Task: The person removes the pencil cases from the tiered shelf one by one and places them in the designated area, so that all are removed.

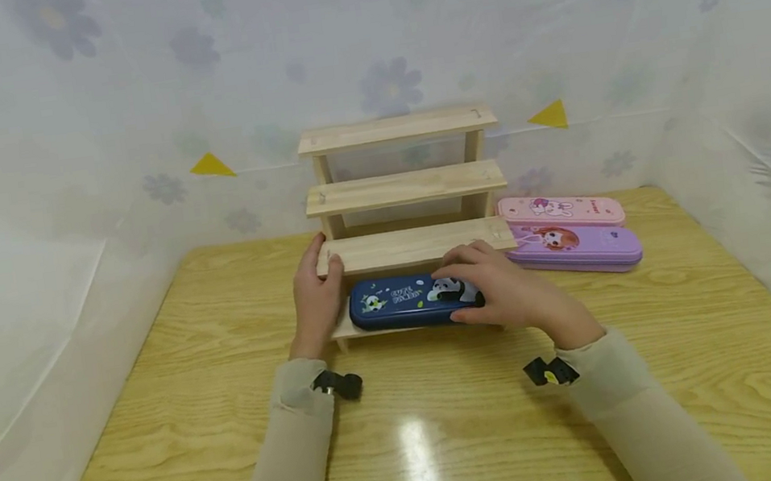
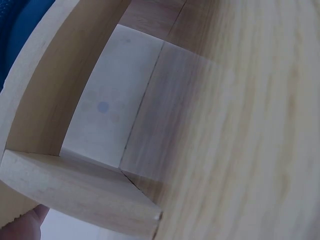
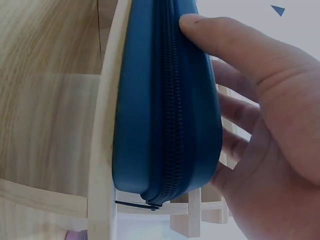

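A dark blue pencil case (image 1: pixel 401 303) with panda pictures lies on the lowest step of a stepped wooden rack (image 1: pixel 415 246). My right hand (image 1: pixel 509 289) holds its right end, thumb at the zippered front side and fingers over the panda lid. Closer up, the right wrist view shows the case's zipper (image 3: pixel 172 115) and the thumb (image 3: pixel 215 32) pressing near it. At the rack's left end, my left hand (image 1: pixel 316 298) grips the second step from the bottom, the thumb near its front corner. Only a fingertip (image 2: pixel 25 225) of that hand shows in the left wrist view.
Right of the rack, a pink pencil case (image 1: pixel 572 209) and a purple one (image 1: pixel 584 248) lie side by side on the wood-grain table (image 1: pixel 238 455). Behind the rack hangs a pale flowered curtain (image 1: pixel 246 72) with yellow triangles (image 1: pixel 211 166) on it.
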`<state>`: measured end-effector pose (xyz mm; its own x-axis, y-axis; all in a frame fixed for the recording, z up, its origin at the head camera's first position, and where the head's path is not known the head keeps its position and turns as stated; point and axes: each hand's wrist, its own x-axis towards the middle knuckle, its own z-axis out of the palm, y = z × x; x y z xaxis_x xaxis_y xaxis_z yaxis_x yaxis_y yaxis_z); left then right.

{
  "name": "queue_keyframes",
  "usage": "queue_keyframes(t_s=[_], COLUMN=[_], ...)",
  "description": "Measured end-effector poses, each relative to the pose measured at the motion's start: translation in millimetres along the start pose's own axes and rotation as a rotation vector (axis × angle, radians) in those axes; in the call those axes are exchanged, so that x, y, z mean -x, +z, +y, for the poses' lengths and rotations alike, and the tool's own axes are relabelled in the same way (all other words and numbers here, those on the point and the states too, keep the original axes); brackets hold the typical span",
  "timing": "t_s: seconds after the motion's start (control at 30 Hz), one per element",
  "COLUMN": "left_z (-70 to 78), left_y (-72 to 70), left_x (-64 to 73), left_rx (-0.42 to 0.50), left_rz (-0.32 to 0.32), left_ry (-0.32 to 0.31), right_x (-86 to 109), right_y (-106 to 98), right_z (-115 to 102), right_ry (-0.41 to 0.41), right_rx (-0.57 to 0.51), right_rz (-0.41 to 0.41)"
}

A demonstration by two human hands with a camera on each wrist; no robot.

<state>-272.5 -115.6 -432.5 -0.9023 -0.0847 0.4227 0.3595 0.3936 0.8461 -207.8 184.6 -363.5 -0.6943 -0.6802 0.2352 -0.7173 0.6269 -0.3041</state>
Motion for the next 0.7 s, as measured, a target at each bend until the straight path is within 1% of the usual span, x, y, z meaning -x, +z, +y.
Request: queue_keyframes(t_s=[0.3, 0.37, 0.7], left_z=[1.7, 1.5, -1.5], left_y=[-0.3, -0.6, 1.0], left_x=[-1.0, -0.9, -0.1], left_rx=[0.008, 0.012, 0.024], left_rz=[-0.003, -0.007, -0.002], left_ry=[-0.006, -0.008, -0.001], right_x=[-1.1, -1.4, -2.5], right_y=[3.0, 3.7, 9.0], right_z=[0.4, 0.3, 0.4], right_ry=[0.08, 0.083, 0.097], right_rx=[-0.009, -0.011, 0.01], right_rz=[-0.099, -0.101, -0.057])
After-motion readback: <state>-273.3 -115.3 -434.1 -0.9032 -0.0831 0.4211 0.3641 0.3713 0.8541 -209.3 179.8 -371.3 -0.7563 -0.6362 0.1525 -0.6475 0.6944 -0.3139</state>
